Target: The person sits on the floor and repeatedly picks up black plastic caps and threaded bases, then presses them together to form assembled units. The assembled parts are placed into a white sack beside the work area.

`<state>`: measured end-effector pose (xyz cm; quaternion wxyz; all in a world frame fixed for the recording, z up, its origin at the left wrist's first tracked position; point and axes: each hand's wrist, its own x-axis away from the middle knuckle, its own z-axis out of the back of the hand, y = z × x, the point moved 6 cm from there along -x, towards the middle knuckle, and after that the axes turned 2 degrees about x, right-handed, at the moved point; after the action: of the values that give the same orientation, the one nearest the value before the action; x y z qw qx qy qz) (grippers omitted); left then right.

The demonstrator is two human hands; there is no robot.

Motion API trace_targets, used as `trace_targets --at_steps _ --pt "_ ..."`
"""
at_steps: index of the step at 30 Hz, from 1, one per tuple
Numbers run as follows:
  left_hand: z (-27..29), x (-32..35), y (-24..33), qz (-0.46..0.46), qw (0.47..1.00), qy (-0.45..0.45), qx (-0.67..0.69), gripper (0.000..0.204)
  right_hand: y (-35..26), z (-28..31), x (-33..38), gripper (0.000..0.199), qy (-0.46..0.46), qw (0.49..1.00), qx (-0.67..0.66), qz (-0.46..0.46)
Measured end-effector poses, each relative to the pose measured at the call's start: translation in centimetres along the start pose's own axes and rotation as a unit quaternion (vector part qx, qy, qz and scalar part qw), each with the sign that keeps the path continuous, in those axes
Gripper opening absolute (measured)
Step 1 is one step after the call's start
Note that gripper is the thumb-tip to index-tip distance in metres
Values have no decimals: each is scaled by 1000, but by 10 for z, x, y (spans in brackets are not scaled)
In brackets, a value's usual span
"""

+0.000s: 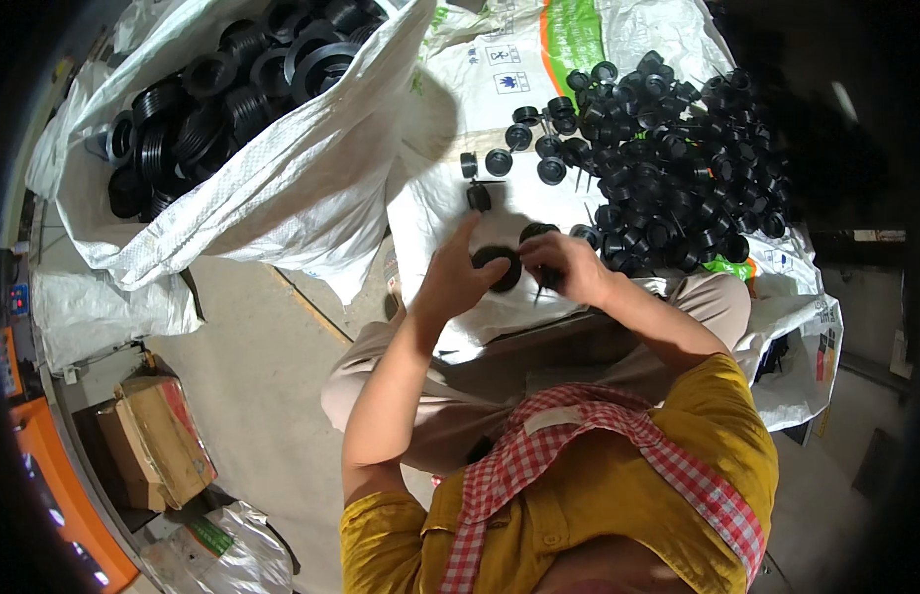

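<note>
Over the white sack [430, 213], my two hands come together around small black plastic parts. My left hand [458, 275] has its thumb across a round black ridged ring [504, 282], its index finger stretched toward a black cap [479, 198] lying just beyond. My right hand [576, 269] is closed, fingertips pinching a black piece with a thin stem [546, 276] beside the ring's right edge. The fingers partly hide both held parts. Another black cap [537, 231] lies just behind my right fingers.
A big heap of black caps with thin stems [678, 168] covers the right of the sack, with several strays at its left edge. An upright white woven bag [311, 168] full of larger black ridged rings [198, 129] stands left. A cardboard box [163, 441] sits lower left.
</note>
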<state>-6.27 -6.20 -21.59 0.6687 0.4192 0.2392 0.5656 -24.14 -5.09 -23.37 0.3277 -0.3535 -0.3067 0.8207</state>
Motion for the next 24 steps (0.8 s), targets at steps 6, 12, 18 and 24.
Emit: trace_targets --at_steps 6,12,18,24 --pt "-55 25 -9 95 921 -254 278 45 -30 21 21 27 -39 998 43 -13" --pt "-34 36 49 -285 944 -107 -129 36 -21 3 42 27 -174 931 -94 -308" --pt "22 26 48 -344 909 -3 -235 24 -80 -9 85 26 -440 539 -689 -204" --pt "14 16 16 31 837 -4 547 36 -5 3 79 11 28 664 -608 -433"
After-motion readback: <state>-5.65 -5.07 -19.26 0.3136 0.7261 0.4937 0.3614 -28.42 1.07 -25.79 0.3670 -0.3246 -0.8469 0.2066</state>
